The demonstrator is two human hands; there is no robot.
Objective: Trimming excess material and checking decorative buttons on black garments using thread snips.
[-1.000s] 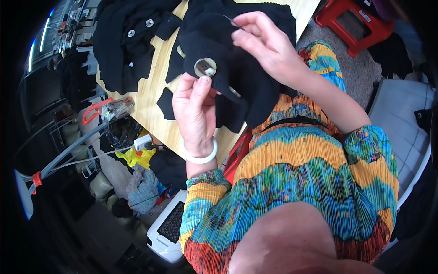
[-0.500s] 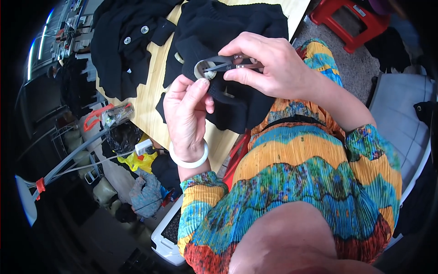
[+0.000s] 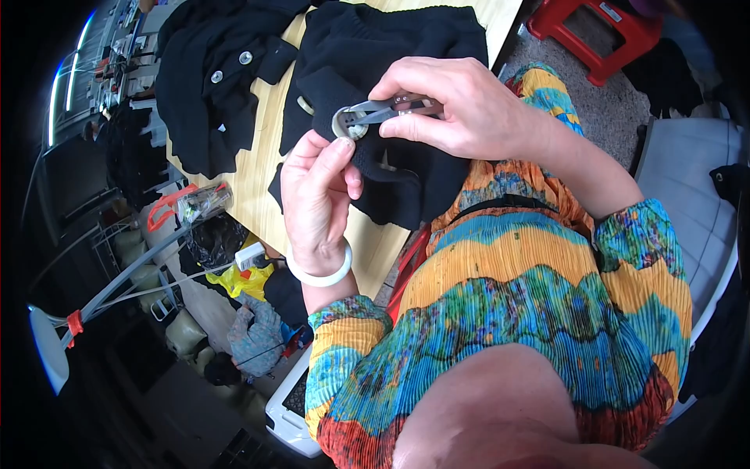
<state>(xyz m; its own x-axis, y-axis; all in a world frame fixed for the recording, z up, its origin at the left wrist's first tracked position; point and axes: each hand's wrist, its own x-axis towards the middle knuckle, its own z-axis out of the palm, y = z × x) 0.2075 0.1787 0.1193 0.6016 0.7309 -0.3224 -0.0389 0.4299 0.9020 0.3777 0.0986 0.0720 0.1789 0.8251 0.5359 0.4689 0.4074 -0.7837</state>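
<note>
A black knitted garment (image 3: 437, 43) lies bunched on the wooden table in front of me. My left hand (image 3: 319, 187), with a white bangle at its wrist, pinches a large pale button (image 3: 341, 125) and the knit around it between thumb and fingers. Dark thread snips (image 3: 375, 114) are gripped in my right hand (image 3: 465, 109), thumb below and fingers above. Their tips lie over the middle of the button; whether a thread is between them is too small to tell. Another pale button (image 3: 305, 105) shows edge-on, farther left on the garment.
A second black garment (image 3: 207, 86) with round buttons lies at the far left of the table (image 3: 262, 148). A red stool (image 3: 598, 39) stands far right, a grey padded seat (image 3: 687, 187) at my right. Bags and a person (image 3: 256, 340) are at lower left.
The snips' blades have come closer together, with their tips still at the button. My left hand keeps its pinch. The whole view has shifted slightly.
</note>
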